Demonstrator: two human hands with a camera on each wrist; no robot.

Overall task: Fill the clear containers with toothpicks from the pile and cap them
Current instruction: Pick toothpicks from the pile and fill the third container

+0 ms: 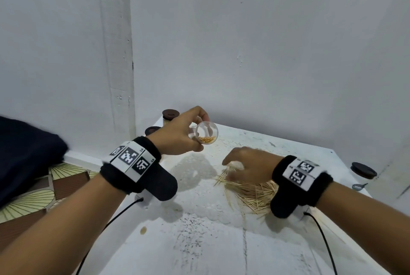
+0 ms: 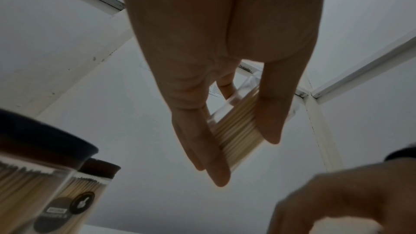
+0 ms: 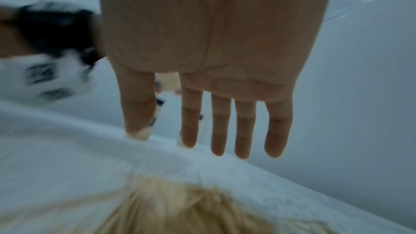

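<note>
My left hand [image 1: 185,133] holds a clear container [image 1: 206,132] tilted on its side above the table, its open mouth turned toward me. A small layer of toothpicks lies in it. From the left wrist, its fingers [image 2: 202,149] and thumb clamp the container [image 2: 236,129] from both sides. The toothpick pile [image 1: 250,190] spreads over the white table right of centre. My right hand [image 1: 246,164] hovers just over the pile's left end, fingers straight and spread [image 3: 225,131], holding nothing. The pile [image 3: 180,205] is blurred below it.
Two filled containers with dark brown caps [image 1: 170,116] [image 1: 152,130] stand at the table's [image 1: 199,241] back left corner, also close in the left wrist view [image 2: 27,175]. Another capped container [image 1: 363,173] stands at the right edge. White walls close in behind and at the left.
</note>
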